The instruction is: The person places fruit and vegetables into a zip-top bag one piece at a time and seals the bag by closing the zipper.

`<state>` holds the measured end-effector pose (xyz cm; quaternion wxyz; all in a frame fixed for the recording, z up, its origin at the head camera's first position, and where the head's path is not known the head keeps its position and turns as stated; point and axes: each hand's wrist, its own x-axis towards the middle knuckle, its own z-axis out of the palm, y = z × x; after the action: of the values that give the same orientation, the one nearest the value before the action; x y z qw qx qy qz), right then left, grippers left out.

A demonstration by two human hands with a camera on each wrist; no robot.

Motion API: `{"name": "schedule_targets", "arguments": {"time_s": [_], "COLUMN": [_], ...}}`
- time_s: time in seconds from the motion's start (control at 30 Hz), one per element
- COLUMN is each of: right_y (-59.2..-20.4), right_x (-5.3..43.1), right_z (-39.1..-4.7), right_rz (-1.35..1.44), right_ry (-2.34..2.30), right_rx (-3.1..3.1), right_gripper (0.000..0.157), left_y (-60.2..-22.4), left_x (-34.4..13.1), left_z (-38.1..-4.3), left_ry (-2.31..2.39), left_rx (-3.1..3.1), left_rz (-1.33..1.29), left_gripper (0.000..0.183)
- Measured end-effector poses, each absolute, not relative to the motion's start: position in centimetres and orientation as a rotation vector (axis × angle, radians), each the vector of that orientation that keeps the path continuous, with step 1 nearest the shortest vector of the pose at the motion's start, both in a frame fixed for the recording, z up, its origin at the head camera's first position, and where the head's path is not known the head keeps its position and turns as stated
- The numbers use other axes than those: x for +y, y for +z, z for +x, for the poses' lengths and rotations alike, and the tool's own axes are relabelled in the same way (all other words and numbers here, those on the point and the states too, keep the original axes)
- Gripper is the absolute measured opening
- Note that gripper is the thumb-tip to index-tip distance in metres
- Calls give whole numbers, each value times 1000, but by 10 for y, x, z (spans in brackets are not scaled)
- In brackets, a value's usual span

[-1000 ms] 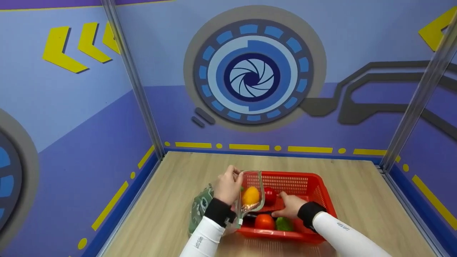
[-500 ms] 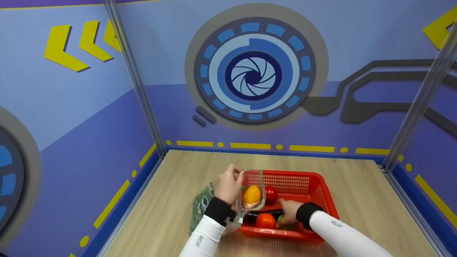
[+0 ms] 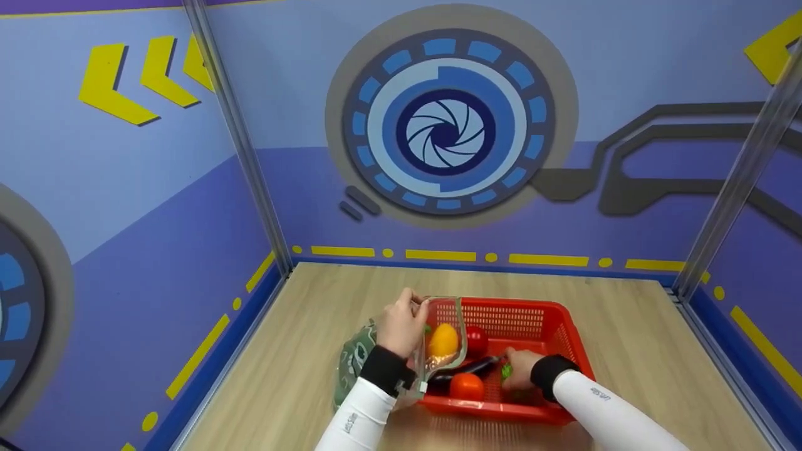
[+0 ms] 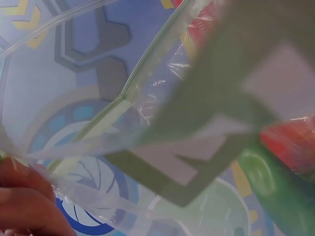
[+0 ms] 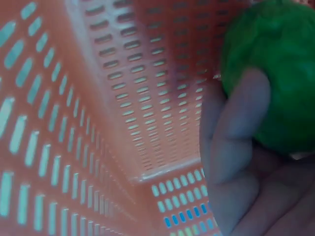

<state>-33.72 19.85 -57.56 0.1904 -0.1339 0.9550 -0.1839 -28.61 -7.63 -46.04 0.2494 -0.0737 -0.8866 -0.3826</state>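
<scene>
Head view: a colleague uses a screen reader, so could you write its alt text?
A person's right hand grips a green vegetable inside a red basket that also holds an eggplant, a tomato and a round red item. The left hand holds the edge of a clear, green-printed bag at the basket's left end; a yellow item shows within its outline.

The left hand [image 3: 402, 322] is raised at the left edge of the red basket [image 3: 514, 303], its back toward the head camera, thumb and fingertips pinching at the top. The right hand [image 3: 521, 369] reaches down inside, in the front right part, fingers curled in a grip. Black bands [image 3: 380, 369] circle both wrists. White sleeves [image 3: 356, 416] cover the forearms, which slant inward toward each other.
</scene>
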Motion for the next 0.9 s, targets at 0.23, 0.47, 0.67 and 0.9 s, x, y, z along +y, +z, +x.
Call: {"name": "schedule_targets", "arguments": {"time_s": [0.23,0.47,0.67,0.9], "right_y": [-557,-506,-475,-478], "right_x": [201,179,148,109], "right_z": [-347,-347,-333,-324], "right_rz": [-376,-511,-684,-971], "right_ry": [-850,-1332,-1484,-1365], "right_rx": [2760,2635,2610,2594], "right_gripper": [50,41,42,43], "left_y": [-462,-461,-458,-459], "left_x": [-77,-77,-77,-77], "left_z": [-287,-290,-290,-291], "left_ry": [-1000,-996,-1083,-1035], "left_rx": [-2406,-2386,-2400,-2366], "left_rz": [-196,-211,-214,-246], "left_gripper": [13,13,12,12]}}
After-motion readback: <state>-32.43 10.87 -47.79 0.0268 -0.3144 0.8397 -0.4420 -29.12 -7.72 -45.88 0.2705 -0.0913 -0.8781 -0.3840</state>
